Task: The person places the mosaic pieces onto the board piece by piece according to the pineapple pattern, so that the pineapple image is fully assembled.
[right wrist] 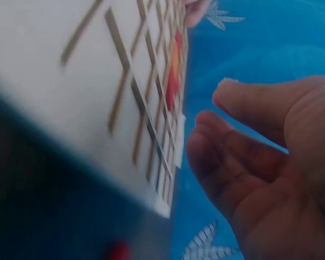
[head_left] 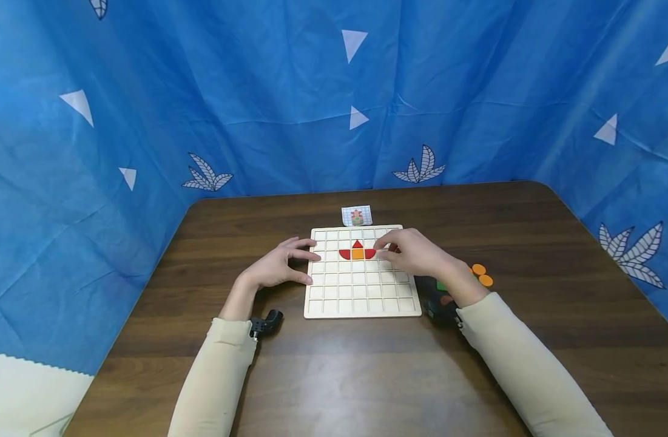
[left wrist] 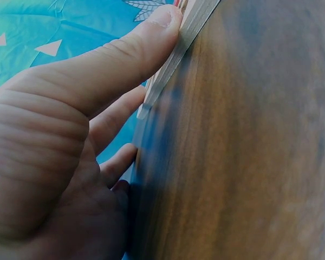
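Note:
A white gridded board (head_left: 361, 297) lies on the table. In its upper part a red triangle (head_left: 357, 244) stands above an orange square (head_left: 358, 254), with a red quarter-round piece (head_left: 345, 254) on the left and another red quarter-round piece (head_left: 369, 254) on the right. My left hand (head_left: 276, 266) rests at the board's left edge, fingers spread; its thumb (left wrist: 151, 38) touches the edge in the left wrist view. Over the upper right of the board, my right hand (head_left: 415, 252) has bent fingers close to the right red piece. Its thumb (right wrist: 254, 103) and fingers are apart, with nothing between them.
Behind the board lies a small card (head_left: 357, 215) with a printed coloured figure. Orange discs (head_left: 486, 280), a green piece (head_left: 440, 285) and a reddish piece (head_left: 446, 300) lie right of the board, partly hidden by the right arm. A blue curtain (head_left: 290, 91) hangs behind the table.

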`<state>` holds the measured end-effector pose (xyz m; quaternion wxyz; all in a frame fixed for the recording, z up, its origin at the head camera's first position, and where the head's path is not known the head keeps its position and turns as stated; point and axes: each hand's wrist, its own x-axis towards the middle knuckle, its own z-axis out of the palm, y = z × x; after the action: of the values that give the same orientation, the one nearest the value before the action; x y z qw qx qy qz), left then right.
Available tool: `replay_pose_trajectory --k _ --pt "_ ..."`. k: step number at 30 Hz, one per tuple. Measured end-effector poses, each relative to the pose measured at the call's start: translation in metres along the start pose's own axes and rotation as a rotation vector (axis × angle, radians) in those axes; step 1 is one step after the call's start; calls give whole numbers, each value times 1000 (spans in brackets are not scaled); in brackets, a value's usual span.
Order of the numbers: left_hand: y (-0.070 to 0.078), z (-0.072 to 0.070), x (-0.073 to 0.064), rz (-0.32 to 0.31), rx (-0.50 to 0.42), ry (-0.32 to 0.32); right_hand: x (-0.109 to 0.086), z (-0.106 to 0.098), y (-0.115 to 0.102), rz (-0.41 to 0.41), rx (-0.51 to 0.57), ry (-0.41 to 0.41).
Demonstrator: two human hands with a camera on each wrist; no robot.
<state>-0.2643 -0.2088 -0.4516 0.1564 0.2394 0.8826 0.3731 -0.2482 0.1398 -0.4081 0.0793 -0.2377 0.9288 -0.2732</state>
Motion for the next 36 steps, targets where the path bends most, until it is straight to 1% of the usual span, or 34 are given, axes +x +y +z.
replay_pose_trajectory --k 6,11,15,19,21,27,33,36 --pt "0 -1 1 1 20 -4 -31 -21 12 7 -3 22" --pt "0 -2 0 -10 19 3 -55 -32 25 1 -24 28" --pt "1 -1 -1 -17 4 -2 -74 -35 37 9 -58 10" --pt "1 0 1 -17 13 -11 -91 -37 49 34 -70 3" --pt "1 0 2 -16 22 -11 -99 -38 54 33 -77 9" --pt "1 -1 4 -7 29 0 -118 -42 63 31 -96 29" --pt "1 -1 3 -14 28 -10 -135 -42 71 21 -111 15" --pt "1 -2 4 -6 31 -12 -142 -41 75 25 -128 15"
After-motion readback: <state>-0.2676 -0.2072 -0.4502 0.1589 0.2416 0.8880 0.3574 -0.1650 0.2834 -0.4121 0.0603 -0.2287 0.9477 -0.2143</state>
